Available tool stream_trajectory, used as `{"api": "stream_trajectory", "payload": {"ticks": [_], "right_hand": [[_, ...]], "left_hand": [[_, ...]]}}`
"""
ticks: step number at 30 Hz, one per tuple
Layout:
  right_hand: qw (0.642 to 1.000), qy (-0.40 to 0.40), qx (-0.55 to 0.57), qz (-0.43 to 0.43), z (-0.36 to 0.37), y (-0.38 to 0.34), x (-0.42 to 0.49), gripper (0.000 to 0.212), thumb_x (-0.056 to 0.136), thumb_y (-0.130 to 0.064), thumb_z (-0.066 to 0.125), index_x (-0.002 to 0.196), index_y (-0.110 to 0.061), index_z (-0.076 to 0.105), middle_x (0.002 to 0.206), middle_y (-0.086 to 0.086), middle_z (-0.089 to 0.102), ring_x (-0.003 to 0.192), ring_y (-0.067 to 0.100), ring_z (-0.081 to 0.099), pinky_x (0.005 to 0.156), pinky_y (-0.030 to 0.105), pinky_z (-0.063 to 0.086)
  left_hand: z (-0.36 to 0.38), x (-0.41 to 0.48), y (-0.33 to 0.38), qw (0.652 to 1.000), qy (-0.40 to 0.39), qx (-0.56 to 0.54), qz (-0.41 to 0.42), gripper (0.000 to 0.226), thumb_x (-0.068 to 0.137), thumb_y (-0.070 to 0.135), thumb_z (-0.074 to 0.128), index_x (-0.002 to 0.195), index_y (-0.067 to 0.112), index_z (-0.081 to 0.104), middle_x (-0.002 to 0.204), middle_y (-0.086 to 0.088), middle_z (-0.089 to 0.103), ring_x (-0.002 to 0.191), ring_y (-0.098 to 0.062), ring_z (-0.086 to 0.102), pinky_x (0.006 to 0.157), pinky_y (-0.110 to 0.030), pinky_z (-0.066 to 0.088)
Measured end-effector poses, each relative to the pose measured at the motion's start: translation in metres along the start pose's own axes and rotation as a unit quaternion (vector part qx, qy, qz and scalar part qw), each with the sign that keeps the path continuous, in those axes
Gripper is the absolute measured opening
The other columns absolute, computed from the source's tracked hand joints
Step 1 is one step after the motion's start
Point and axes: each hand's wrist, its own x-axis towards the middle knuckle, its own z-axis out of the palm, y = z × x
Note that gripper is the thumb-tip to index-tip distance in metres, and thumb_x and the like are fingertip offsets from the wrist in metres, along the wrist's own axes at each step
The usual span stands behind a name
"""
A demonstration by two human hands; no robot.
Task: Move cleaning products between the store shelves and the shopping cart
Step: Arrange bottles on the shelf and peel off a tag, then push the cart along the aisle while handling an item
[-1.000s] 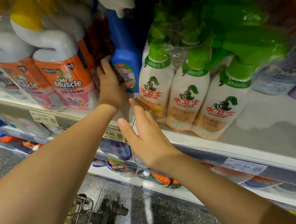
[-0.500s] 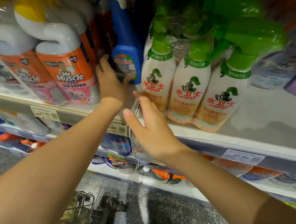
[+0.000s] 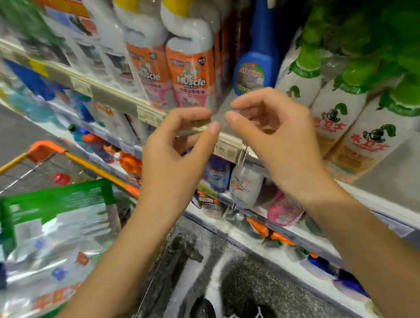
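Note:
A blue Mootaa bottle stands on the shelf between orange Mr Muscle bottles and white spray bottles with green triggers. My left hand and my right hand hover side by side in front of the shelf edge, just below the blue bottle. Their fingers are loosely curled and they hold nothing. Neither hand touches a bottle. The orange-rimmed shopping cart is at the lower left, with a clear plastic pack with a green top lying in it.
Price tags line the shelf edge. A lower shelf with small bottles and pouches runs under my hands. More blurred bottles fill the shelves to the left. Speckled dark floor shows between the cart and the shelving.
Both hands have pulled back from the blue bottle and the shelf edge, and now hang apart from everything. The view has swung left and down, bringing the cart into sight.

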Motion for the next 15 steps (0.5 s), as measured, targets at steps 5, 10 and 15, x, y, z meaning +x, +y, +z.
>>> {"api": "stream_trajectory", "payload": {"ticks": [5,10,15], "right_hand": [[0.985,-0.167,0.041,0.009,0.021,-0.056,-0.034,0.004,0.087,-0.011,0.07,0.088,-0.011,0.067,0.078,-0.002,0.065,0.071,0.003,0.055,0.066,0.013,0.045],[0.962,-0.267,0.052,0.0,0.052,-0.08,-0.062,0.007,0.086,-0.015,0.071,0.087,-0.02,0.067,0.082,0.0,0.067,0.074,0.01,0.059,0.069,0.02,0.048],[0.925,-0.372,0.05,0.058,0.095,-0.083,-0.1,0.006,0.086,-0.015,0.073,0.09,-0.016,0.069,0.082,-0.002,0.065,0.07,0.007,0.055,0.06,0.015,0.045]], "left_hand": [[-0.055,-0.07,0.047,0.997,0.067,-0.015,-0.044,0.014,0.084,0.015,0.068,0.098,0.016,0.066,0.091,0.003,0.07,0.086,-0.014,0.067,0.078,-0.028,0.056],[-0.103,-0.133,0.064,0.979,0.186,0.014,-0.079,0.015,0.08,0.021,0.066,0.095,0.02,0.066,0.09,0.008,0.07,0.084,-0.007,0.066,0.082,-0.025,0.055],[-0.144,-0.197,0.054,0.942,0.303,0.039,-0.142,0.015,0.087,0.008,0.068,0.097,0.018,0.064,0.095,0.008,0.069,0.079,0.005,0.063,0.071,-0.009,0.047]]}}
